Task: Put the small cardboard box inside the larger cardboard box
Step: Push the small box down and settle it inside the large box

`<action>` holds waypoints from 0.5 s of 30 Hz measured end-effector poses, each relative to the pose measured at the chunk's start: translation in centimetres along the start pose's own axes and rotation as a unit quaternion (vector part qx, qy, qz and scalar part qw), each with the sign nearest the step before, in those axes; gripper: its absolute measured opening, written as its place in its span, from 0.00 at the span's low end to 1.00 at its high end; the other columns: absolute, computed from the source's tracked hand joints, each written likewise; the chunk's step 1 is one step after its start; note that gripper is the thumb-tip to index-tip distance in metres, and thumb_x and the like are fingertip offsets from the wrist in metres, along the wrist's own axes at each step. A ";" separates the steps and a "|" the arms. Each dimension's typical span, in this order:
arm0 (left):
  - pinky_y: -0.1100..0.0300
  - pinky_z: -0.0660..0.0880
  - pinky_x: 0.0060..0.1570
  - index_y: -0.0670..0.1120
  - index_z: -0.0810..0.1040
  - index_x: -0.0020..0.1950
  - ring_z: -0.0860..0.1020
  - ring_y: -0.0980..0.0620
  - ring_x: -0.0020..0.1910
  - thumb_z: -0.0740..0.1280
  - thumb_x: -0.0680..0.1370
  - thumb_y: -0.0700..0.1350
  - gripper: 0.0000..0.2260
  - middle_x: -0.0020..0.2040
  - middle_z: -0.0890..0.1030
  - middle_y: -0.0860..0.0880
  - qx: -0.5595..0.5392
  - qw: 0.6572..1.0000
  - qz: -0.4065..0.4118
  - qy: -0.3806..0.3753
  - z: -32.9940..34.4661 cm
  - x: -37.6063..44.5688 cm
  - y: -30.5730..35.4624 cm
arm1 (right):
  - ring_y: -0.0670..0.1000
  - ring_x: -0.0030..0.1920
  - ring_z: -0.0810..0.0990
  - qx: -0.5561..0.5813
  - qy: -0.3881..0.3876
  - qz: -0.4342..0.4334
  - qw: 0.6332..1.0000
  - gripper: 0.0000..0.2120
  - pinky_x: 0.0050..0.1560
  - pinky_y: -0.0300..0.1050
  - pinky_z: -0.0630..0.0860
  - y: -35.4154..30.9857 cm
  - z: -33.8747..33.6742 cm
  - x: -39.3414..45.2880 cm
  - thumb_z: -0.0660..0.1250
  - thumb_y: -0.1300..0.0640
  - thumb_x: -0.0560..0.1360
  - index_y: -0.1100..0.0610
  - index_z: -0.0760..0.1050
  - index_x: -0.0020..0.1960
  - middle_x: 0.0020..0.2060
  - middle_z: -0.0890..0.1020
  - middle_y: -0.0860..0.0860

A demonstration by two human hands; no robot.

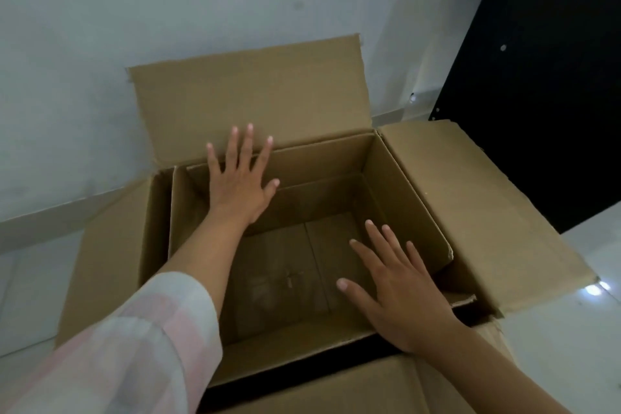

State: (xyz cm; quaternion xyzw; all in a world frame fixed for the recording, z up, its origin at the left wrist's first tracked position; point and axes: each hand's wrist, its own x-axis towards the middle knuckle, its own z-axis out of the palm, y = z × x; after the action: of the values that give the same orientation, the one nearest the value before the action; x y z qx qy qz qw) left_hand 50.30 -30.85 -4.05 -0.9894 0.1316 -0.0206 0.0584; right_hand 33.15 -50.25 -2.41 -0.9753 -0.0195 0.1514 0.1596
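Note:
The larger cardboard box [111, 255] stands on the floor with its flaps spread outward, and its back flap [252, 101] leans on the wall. The small cardboard box [400, 198] sits inside it, open-topped and empty, with a narrow gap on the left and a dark gap along the near side. My left hand [242, 181] hovers flat with fingers spread over the small box's far left rim. My right hand [396, 289] is also spread flat, over the small box's near right corner. Neither hand holds anything.
A white wall [168, 3] rises just behind the boxes, with a grey skirting strip [43, 222] at its foot. A black panel [544, 60] stands at the right. Pale glossy floor [571, 339] shows on both sides of the boxes.

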 end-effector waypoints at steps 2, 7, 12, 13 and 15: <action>0.39 0.35 0.66 0.53 0.27 0.65 0.31 0.45 0.70 0.47 0.76 0.60 0.30 0.66 0.26 0.47 0.000 1.000 -0.017 -0.006 0.0 1.0 0.1 | 0.46 0.68 0.27 0.002 -0.012 0.009 1.000 0.42 0.69 0.49 0.31 0.1 0.1 -0.4 0.33 0.30 0.62 0.45 0.41 0.73 0.66 0.29 0.43; 0.37 0.37 0.67 0.52 0.27 0.65 0.33 0.45 0.72 0.49 0.76 0.61 0.33 0.67 0.26 0.47 -0.001 0.999 -0.035 -0.003 0.4 1.5 0.4 | 0.47 0.72 0.31 0.006 -0.112 0.017 0.994 0.44 0.73 0.52 0.34 0.3 0.5 -0.2 0.39 0.26 0.62 0.46 0.42 0.73 0.72 0.33 0.45; 0.36 0.38 0.67 0.52 0.28 0.68 0.31 0.43 0.71 0.54 0.75 0.61 0.37 0.72 0.28 0.46 0.020 0.996 -0.035 -0.084 -1.0 1.6 0.3 | 0.51 0.74 0.34 -0.004 -0.153 0.018 0.988 0.36 0.74 0.54 0.37 1.0 1.2 0.3 0.53 0.36 0.74 0.47 0.41 0.74 0.75 0.37 0.50; 0.36 0.38 0.67 0.53 0.28 0.68 0.31 0.43 0.70 0.54 0.75 0.61 0.37 0.72 0.28 0.46 0.013 0.995 -0.029 -0.091 -1.3 1.4 0.3 | 0.50 0.74 0.34 -0.001 -0.144 0.007 0.990 0.35 0.73 0.53 0.37 0.9 1.1 0.2 0.54 0.37 0.74 0.48 0.42 0.74 0.75 0.37 0.50; 0.37 0.37 0.67 0.53 0.27 0.66 0.30 0.43 0.70 0.53 0.75 0.61 0.36 0.70 0.27 0.46 0.000 0.997 -0.004 -0.077 -1.9 0.5 0.3 | 0.49 0.74 0.36 0.010 -0.097 -0.026 0.995 0.34 0.73 0.48 0.38 0.6 0.8 -0.1 0.55 0.39 0.75 0.48 0.44 0.74 0.76 0.39 0.49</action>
State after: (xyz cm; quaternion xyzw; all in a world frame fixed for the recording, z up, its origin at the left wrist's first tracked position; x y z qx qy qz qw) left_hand 50.58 -31.49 -2.19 -0.9886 0.1223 0.0558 0.0685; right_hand 32.83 -50.57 -3.27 -0.9536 -0.0588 0.2408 0.1708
